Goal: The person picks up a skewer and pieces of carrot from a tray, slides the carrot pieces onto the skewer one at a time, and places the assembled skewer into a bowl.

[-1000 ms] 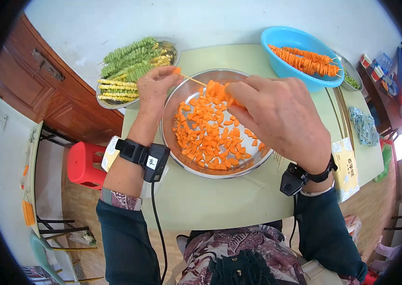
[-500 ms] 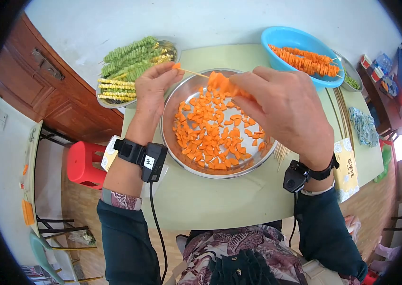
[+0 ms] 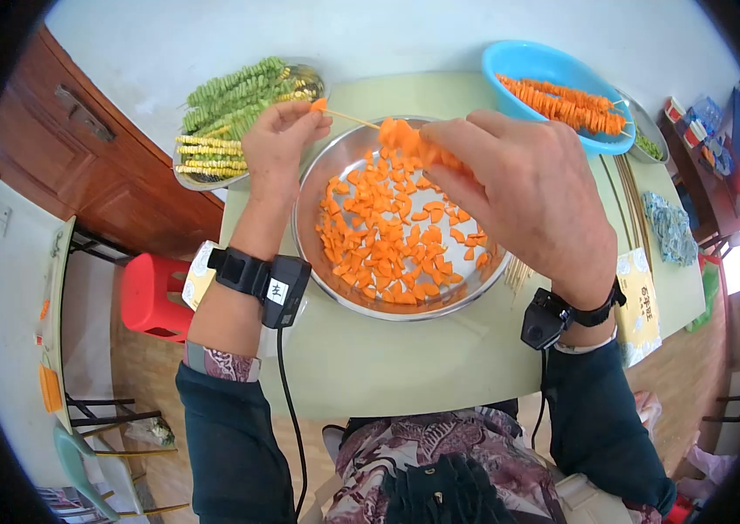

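My left hand (image 3: 278, 148) pinches a small carrot slice (image 3: 319, 105) at the pointed end of a thin wooden skewer (image 3: 352, 117). Carrot slices (image 3: 401, 137) are packed along the skewer's other part, with a bare stretch between them and the pinched slice. My right hand (image 3: 532, 192) is closed around the packed part, and its fingers hide much of it. Below both hands stands a round metal basin (image 3: 361, 306), with many loose carrot pieces (image 3: 379, 236) spread over its bottom.
A blue basin (image 3: 497, 61) at the back right holds skewered carrot (image 3: 562, 105). Green and yellow skewers (image 3: 239, 96) fill a tray at the back left. Long sticks (image 3: 632, 201), a tissue pack (image 3: 638, 306) and a crumpled plastic wrapper (image 3: 671, 229) lie right. A red stool (image 3: 152, 297) stands left.
The view has shifted slightly, so the basin and trays sit a little higher in it. Both hands keep their hold, and the carrot slice stays at the skewer's tip.
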